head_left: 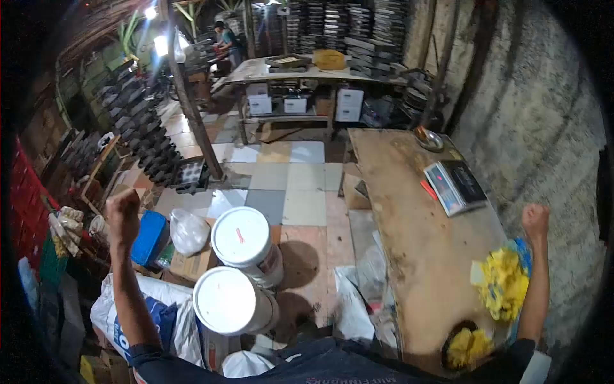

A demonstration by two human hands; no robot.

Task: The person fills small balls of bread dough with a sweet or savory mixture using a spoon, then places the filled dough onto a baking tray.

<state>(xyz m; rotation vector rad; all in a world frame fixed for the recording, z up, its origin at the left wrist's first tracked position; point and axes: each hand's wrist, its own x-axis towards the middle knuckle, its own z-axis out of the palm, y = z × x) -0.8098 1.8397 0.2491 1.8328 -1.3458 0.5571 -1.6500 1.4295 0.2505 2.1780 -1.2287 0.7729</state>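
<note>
Both my arms are raised out to the sides. My left hand (123, 210) is closed in a fist at the left, above a blue tub (149, 238) and a knotted clear plastic bag (189, 232). At the right, my right hand (536, 219) is also a fist, held up in front of the rough wall. Nothing shows in either fist. Below my right forearm, a yellow mass (504, 285) in plastic lies on the wooden table (422, 256). A dark bowl with more of the yellow stuff (470, 347) stands at the near edge.
Two white lidded buckets (240, 235) stand on the tiled floor, beside sacks (173, 320). On the table are a digital scale (455, 187) and a metal bowl (429, 139). A wooden post (192, 115), stacked dark trays (137, 128) and a person (228, 43) are farther back.
</note>
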